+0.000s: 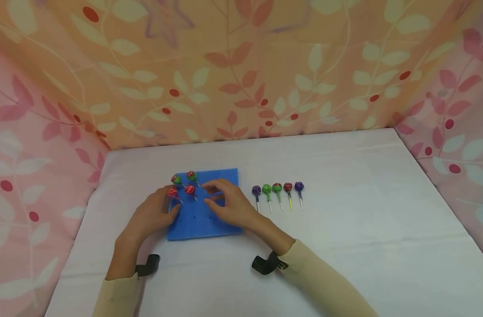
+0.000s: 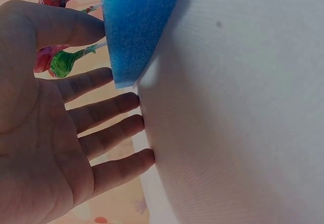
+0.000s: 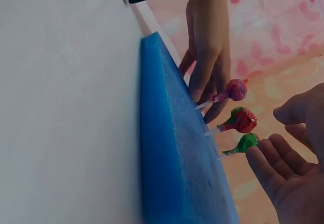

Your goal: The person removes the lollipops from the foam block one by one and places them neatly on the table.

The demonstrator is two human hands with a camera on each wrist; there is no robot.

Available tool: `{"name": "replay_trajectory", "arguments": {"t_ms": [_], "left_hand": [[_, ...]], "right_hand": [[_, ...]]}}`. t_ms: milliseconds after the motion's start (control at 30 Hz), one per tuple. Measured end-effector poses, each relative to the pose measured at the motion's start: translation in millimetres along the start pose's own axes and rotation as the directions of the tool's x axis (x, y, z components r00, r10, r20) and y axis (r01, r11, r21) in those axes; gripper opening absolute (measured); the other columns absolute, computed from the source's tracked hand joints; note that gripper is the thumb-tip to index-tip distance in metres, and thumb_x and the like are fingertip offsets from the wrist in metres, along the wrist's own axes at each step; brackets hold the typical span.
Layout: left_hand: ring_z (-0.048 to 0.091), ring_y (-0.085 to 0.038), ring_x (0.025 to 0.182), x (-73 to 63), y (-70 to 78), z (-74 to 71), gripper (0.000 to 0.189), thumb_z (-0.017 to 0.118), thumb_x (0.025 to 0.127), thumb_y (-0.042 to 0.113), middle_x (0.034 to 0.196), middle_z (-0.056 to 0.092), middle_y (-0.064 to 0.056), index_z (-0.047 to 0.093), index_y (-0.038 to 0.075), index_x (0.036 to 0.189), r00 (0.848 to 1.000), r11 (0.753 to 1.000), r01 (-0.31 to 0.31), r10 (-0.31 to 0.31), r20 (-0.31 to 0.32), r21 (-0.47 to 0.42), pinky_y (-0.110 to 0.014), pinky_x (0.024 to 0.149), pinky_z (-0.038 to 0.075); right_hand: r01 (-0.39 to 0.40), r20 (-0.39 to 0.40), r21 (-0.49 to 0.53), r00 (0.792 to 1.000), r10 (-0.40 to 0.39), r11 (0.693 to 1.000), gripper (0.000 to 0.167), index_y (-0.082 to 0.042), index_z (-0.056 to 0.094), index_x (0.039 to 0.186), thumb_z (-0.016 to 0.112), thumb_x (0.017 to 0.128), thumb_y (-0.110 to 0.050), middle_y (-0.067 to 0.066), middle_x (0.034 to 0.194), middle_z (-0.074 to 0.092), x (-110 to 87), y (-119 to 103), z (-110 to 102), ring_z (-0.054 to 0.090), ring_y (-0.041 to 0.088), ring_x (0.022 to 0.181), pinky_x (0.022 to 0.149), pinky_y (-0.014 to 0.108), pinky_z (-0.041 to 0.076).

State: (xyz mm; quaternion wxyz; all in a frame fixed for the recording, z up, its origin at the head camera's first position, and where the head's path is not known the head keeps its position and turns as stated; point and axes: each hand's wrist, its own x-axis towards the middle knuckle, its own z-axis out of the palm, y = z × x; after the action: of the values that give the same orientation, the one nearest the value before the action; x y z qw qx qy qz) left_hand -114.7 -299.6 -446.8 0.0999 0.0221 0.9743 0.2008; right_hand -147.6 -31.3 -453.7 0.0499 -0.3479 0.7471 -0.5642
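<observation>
So there's a blue foam block sitting left of centre on the white-covered desk, and four lollipops are stuck in it: two green-and-red ones in the back row, left and right, plus a pinkish-red lollipop and a red lollipop in front of them. They all lean a bit, and a few small dark holes show nearer the person.

Left hand is at the block's left side, grip loose and wide, fingers pretty much straight, thumb and index tip right at the foam edge, not holding any candy. Right hand hangs over the right half, grip well apart between thumb and fingers with nothing in it. Its index tip is near the back-right pop; can't tell if they touch.

That hand hides a good chunk of the foam. Just right of its wrist, five more lie in a row: purple lollipop, green, green-and-red, red on a yellow stick, purple. The wrist comes right up by the nearest stick. Black wrist gadgets and floral curtains round things out.
</observation>
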Motion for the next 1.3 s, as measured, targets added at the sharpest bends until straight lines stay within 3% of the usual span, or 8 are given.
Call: {"name": "replay_trajectory", "arguments": {"t_ms": [367, 800, 1067, 1300], "left_hand": [[0.050, -0.054, 0.142, 0.4, 3.1, -4.3, 0.070, 0.066, 0.100, 0.030, 0.154, 0.052, -0.033, 0.042, -0.005, 0.156, 0.999, 0.999, -0.031, 0.032, -0.032, 0.020, -0.072, 0.116, 0.042], [0.055, -0.055, 0.137, -2.0, -0.8, 4.3, 0.068, 0.067, 0.098, 0.027, 0.147, 0.057, -0.034, 0.045, -0.007, 0.153, 0.997, 0.999, -0.054, 0.054, -0.047, 0.005, -0.071, 0.113, 0.045], [0.053, -0.055, 0.139, -4.0, -1.2, 0.2, 0.068, 0.066, 0.099, 0.027, 0.149, 0.056, -0.034, 0.044, -0.006, 0.153, 0.997, 0.998, -0.057, 0.057, -0.048, 0.005, -0.072, 0.115, 0.043], [0.052, -0.055, 0.141, -1.7, 1.5, -1.8, 0.068, 0.066, 0.099, 0.026, 0.152, 0.054, -0.034, 0.043, -0.007, 0.154, 0.997, 0.998, -0.067, 0.067, -0.041, -0.003, -0.071, 0.116, 0.043]], "right_hand": [[-0.070, -0.082, -0.063, 0.994, 0.065, 0.996, 0.035, 0.004, 0.063, 0.133, 0.067, 0.100, -0.005, 0.022, 0.131, 0.071, 19.2, -2, 9, 0.071, 0.032, 0.121, 0.098, 0.043, 0.064], [-0.114, -0.053, -0.152, 0.993, 0.107, 0.982, 0.037, -0.002, 0.064, 0.136, 0.070, 0.100, -0.008, 0.018, 0.126, 0.073, 23.5, 4, 33, 0.074, 0.029, 0.113, 0.097, 0.036, 0.064], [-0.107, -0.064, -0.211, 0.993, 0.096, 0.972, 0.035, -0.006, 0.065, 0.136, 0.068, 0.101, -0.010, 0.010, 0.124, 0.075, 31.5, 4, 45, 0.075, 0.017, 0.106, 0.091, 0.020, 0.061], [-0.133, -0.072, -0.160, 0.990, 0.123, 0.978, 0.042, -0.005, 0.060, 0.142, 0.068, 0.100, -0.004, 0.012, 0.119, 0.077, 34.2, 9, 50, 0.077, 0.018, 0.102, 0.090, 0.020, 0.062]]}}
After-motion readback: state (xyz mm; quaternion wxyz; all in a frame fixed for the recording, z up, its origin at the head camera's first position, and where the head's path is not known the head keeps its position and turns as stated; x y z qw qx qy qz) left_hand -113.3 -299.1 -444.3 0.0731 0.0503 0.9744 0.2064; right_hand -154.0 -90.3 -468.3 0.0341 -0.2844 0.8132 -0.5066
